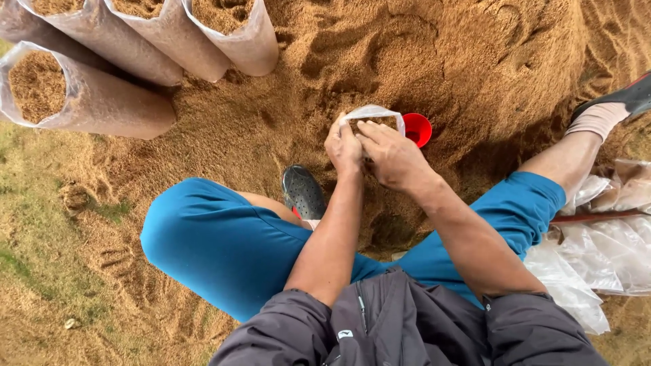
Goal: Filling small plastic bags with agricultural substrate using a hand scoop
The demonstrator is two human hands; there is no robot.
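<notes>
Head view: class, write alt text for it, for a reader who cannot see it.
Both hands, left hand and right hand, grip the rim of a clear plastic bag partly filled with sawdust, beside a red cup on a sawdust heap. Filled bags lie at upper left, empty bags at right.

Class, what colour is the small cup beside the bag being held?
Red: the cup shows best in the head view.

filled bags, red cup, empty bags
</notes>
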